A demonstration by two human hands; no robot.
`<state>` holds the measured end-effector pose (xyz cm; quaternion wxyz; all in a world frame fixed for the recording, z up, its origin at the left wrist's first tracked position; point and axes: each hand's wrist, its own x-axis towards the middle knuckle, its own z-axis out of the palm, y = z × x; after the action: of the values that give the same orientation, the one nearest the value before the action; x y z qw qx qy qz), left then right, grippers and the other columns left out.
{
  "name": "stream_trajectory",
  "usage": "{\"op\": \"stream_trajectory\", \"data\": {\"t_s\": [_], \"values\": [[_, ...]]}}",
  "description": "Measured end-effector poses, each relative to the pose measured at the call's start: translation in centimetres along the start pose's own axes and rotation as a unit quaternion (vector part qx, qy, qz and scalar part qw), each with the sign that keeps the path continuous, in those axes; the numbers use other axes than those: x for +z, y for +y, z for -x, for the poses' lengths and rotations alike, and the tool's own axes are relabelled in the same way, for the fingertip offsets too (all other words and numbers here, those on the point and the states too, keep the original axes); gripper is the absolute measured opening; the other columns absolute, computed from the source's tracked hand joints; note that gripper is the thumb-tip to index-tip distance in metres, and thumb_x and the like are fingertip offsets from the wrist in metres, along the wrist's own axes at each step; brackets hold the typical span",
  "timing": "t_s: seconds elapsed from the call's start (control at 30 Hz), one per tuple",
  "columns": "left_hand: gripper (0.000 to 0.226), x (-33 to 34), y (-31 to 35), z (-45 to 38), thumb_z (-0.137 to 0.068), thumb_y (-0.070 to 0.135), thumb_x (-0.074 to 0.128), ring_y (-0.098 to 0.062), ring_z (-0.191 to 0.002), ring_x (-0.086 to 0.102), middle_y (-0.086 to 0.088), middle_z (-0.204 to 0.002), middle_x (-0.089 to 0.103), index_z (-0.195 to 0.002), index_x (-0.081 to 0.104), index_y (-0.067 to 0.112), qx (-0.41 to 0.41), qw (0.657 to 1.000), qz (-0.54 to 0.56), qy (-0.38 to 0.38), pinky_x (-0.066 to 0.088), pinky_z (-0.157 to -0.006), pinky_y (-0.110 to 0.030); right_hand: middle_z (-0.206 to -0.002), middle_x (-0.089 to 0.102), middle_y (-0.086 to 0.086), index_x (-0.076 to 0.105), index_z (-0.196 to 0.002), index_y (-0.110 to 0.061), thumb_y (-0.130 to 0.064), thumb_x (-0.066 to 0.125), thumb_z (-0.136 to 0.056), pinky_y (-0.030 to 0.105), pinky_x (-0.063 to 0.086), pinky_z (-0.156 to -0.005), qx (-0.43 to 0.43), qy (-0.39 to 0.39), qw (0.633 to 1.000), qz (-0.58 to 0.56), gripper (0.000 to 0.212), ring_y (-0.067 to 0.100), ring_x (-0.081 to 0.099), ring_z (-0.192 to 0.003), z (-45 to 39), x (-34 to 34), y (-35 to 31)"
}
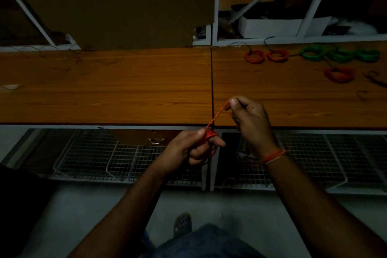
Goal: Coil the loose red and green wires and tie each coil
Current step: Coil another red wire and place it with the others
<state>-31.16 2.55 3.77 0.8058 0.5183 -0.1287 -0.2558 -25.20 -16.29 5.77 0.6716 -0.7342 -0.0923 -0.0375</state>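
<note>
Red wire in hand, part-wound, held in front of the bench's near edge.

The left hand grips a small red coil wrapped around its fingers, thumb pressed on the windings, just below the near edge of the bench. From the coil a taut strand runs up and right to the right hand, which pinches it between thumb and forefinger over the near edge, beside the seam between the two bench tops. An orange band sits on the right wrist. Toward the far right corner lie three red coils and three green coils, the greens in a row touching. Wire-mesh trays hang below the bench.
</note>
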Motion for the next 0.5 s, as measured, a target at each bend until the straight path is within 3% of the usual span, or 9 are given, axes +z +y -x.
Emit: {"op": "stream_trajectory", "data": {"t_s": [0.1, 0.2, 0.37, 0.5], "values": [[0.041, -0.4, 0.0, 0.1, -0.108, 0.03, 0.032, -0.008, -0.041, 0.016, 0.004, -0.056, 0.021, -0.099, 0.063, 0.005, 0.032, 0.985, 0.162, -0.038, 0.017, -0.041, -0.021, -0.071, 0.052, -0.008, 0.071, -0.083, -0.021, -0.027, 0.052, -0.105, 0.026, 0.036, -0.062, 0.073, -0.012, 0.997, 0.002, 0.029, 0.01, 0.048, -0.069, 0.8, 0.0, 1.3], [0.029, -0.8, -0.1, -0.2, -0.109, 0.032, 0.039, -0.006, -0.044, 0.02, 0.009, -0.059, 0.029, -0.094, 0.056, 0.014, 0.047, 0.957, 0.277, -0.075, 0.021, -0.043, -0.02, -0.085, 0.063, -0.002, 0.076, -0.091, -0.026, -0.027, 0.046, -0.107, 0.024, 0.035, -0.055, 0.16, -0.083, 0.983, -0.047, 0.034, 0.016, 0.051, -0.078, 2.7, 1.0, 2.0], [0.026, -0.7, -1.0, -0.6, -0.108, 0.032, 0.042, -0.005, -0.044, 0.022, 0.009, -0.06, 0.03, -0.092, 0.054, 0.016, 0.06, 0.949, 0.304, -0.056, 0.019, -0.044, -0.021, -0.086, 0.069, -0.007, 0.076, -0.103, -0.027, -0.041, 0.05, -0.102, 0.025, 0.035, -0.054, 0.213, -0.136, 0.946, -0.203, 0.03, 0.006, 0.058, -0.074, 4.3, 2.2, 1.6], [0.027, -0.3, -1.7, -0.6, -0.107, 0.033, 0.045, -0.005, -0.043, 0.014, 0.009, -0.058, 0.026, -0.09, 0.056, 0.016, 0.05, 0.954, 0.293, -0.028, 0.02, -0.044, -0.022, -0.097, 0.074, 0.001, 0.071, -0.119, -0.012, -0.016, 0.07, -0.093, 0.027, 0.047, -0.061, 0.185, -0.151, 0.954, -0.182, 0.026, 0.013, 0.066, -0.083, 4.1, 2.0, 2.0]]}}
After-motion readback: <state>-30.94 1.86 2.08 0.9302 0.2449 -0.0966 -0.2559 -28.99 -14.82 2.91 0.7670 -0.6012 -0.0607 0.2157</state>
